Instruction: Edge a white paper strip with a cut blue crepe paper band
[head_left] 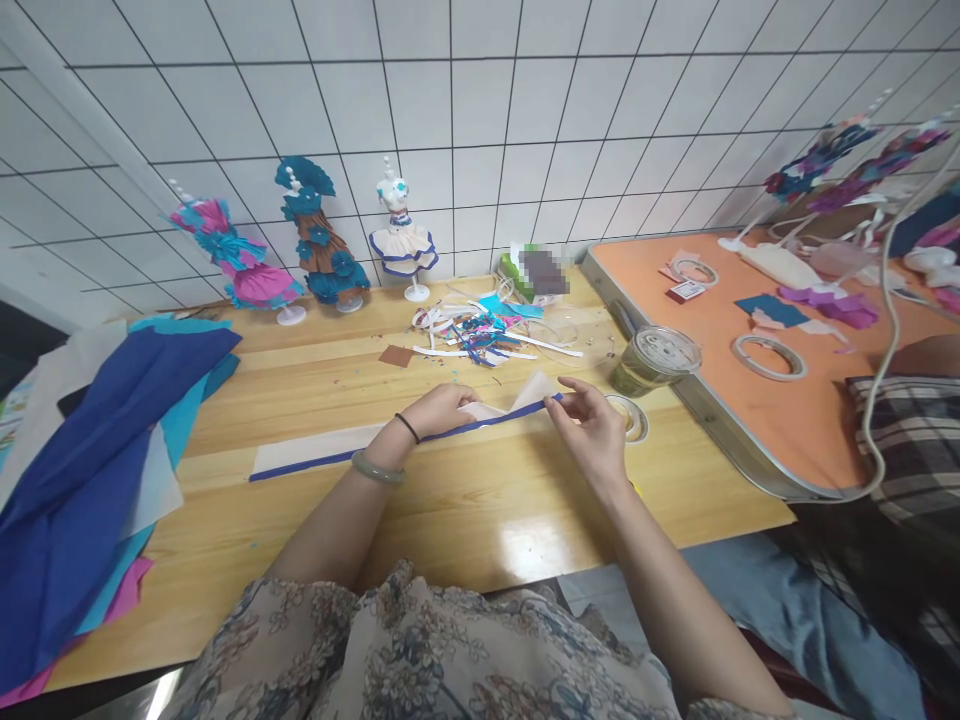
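Note:
A long cream paper strip [315, 451] with a dark blue edge lies across the wooden table. My left hand [448, 408] is closed on the strip near its middle, its fingertips partly hidden behind the paper. At the strip's right end, my right hand [592, 425] pinches the blue edge between thumb and fingers. Between the hands the cream part stands up in a raised fold. Beside my right hand lies a roll of tape [634, 420], and a lidded clear cup [654, 360] stands just behind it.
Paper scraps [487, 330] lie in a heap at the back. Three small paper-dressed figures, one in a blue-trimmed cream dress [405, 250], stand by the tiled wall. Coloured paper sheets [97, 480] cover the left side. An orange table [697, 330] adjoins at right, with a person seated there.

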